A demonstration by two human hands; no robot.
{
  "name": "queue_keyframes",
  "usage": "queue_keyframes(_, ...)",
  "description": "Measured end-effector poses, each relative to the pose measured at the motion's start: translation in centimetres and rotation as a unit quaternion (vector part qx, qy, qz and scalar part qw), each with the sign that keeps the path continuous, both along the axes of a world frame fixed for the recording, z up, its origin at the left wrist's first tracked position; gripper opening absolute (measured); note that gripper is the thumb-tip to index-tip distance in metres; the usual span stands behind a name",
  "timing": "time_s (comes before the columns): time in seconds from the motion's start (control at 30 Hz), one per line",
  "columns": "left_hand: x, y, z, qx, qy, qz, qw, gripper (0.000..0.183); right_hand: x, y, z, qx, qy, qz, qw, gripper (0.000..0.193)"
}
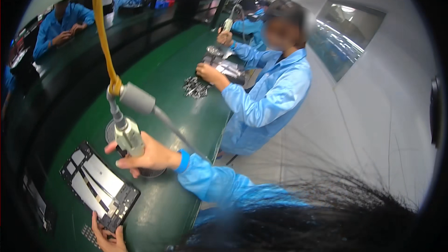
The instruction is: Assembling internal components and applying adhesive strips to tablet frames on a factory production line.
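My right hand is wrapped round a pale green electric screwdriver, which hangs from a yellow strap. Its lower end is hidden behind my fingers. Just left of it lies an opened tablet, back side up, with silver battery panels, dark ribbon cables and a black circuit area showing. At the tablet's near end, my left hand grips the edge between thumb and fingers. Partly covered by my right hand is a round grey dish; its contents are hidden.
A grey cylinder on the cable hangs above the green bench. Small dark parts lie beside my left hand. Another device is at far left. Farther along, a co-worker in blue works by a pile of small parts.
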State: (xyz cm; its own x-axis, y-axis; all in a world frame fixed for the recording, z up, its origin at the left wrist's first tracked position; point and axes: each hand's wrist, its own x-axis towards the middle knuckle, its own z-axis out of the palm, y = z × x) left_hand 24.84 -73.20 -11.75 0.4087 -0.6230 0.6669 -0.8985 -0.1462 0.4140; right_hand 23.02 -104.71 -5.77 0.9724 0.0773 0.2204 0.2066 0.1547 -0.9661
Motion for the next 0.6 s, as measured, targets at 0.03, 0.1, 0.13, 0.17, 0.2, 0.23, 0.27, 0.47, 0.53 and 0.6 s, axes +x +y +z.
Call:
queue_keyframes(0.03, -1.3, -0.7, 1.1, 0.037, 0.214, 0.105, 0.971, 0.076, -0.2, -0.1, -0.3, -0.019, -0.011, -0.029, 0.999, 0.032)
queue_keyframes(0.1, -2.3, -1.6, 3.3, 0.096, 0.425, 0.22, 0.873, 0.075, 0.2, -0.2, -1.8, 0.003, -0.052, -0.067, 0.996, 0.029)
queue_keyframes(0.13, -2.9, -1.1, 3.2, 0.087, 0.429, 0.223, 0.871, 0.075, 0.0, 0.1, -2.5, 0.025, -0.074, -0.071, 0.994, 0.028)
queue_keyframes(0.17, -2.6, -1.0, 2.8, 0.092, 0.425, 0.217, 0.874, 0.075, 0.3, -0.2, -2.9, 0.014, -0.078, -0.066, 0.995, 0.028)
queue_keyframes(0.2, -2.3, -0.9, 2.2, 0.099, 0.423, 0.212, 0.875, 0.075, 0.6, -0.5, -3.5, 0.088, -0.08, -0.071, 0.99, 0.027)
queue_keyframes(0.23, -2.1, -0.7, 1.9, 0.094, 0.42, 0.217, 0.876, 0.076, 0.9, -0.5, -3.4, 0.164, -0.077, -0.072, 0.981, 0.025)
queue_keyframes(0.27, -1.9, -0.6, 1.6, 0.087, 0.423, 0.222, 0.874, 0.076, 1.1, -0.7, -3.3, 0.16, -0.074, -0.064, 0.982, 0.025)
queue_keyframes(0.47, -1.8, -0.8, 1.9, 0.071, 0.419, 0.201, 0.883, 0.076, 0.4, -1.9, -2.8, 0.226, -0.078, -0.148, 0.96, 0.024)
queue_keyframes(0.53, -1.9, -0.2, 2.0, 0.082, 0.387, 0.208, 0.895, 0.078, 0.9, -1.1, -3.1, 0.213, -0.086, -0.166, 0.959, 0.023)
queue_keyframes(0.6, -2.4, -0.1, -0.4, -0.009, 0.385, 0.238, 0.892, 0.079, 1.5, -0.2, -4.0, 0.185, -0.093, -0.194, 0.959, 0.022)
